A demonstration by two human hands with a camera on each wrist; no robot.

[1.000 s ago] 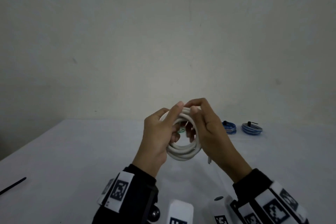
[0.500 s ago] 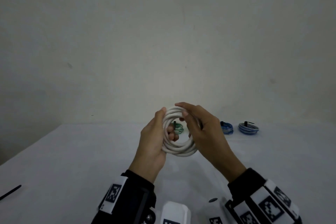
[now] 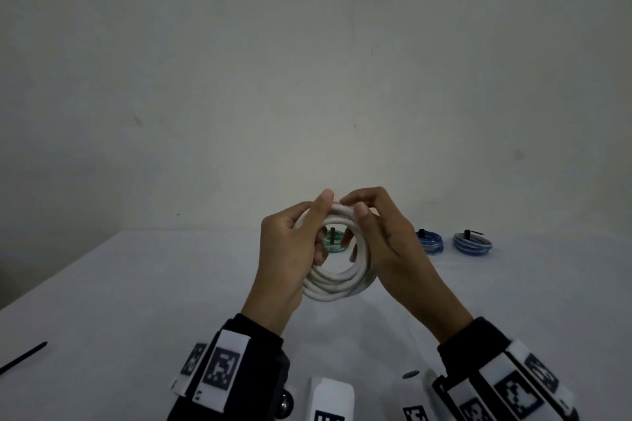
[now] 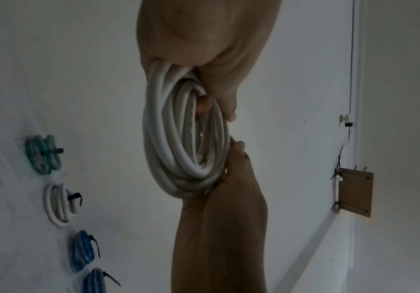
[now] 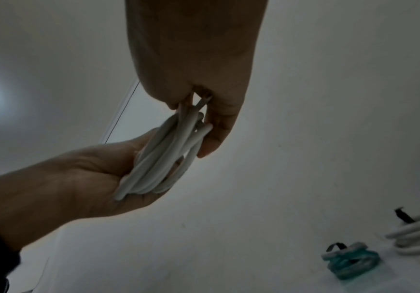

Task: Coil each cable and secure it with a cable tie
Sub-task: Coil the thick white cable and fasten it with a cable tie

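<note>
Coil of white cable (image 3: pixel 337 285) pinched between my left hand (image 3: pixel 287 256) and right hand (image 3: pixel 393 249), held above the table (image 3: pixel 136 301) so loops stay stacked for tying.

A thick white cable (image 3: pixel 337 280) is wound into a round coil of several loops and is held upright above the white table (image 3: pixel 136 284), with no tie seen on it. Four smaller coils are laid in a row farther back: one green (image 4: pixel 44 154), one white (image 4: pixel 59 204), two blue (image 3: pixel 430 241), each bound by a black tie.
</note>
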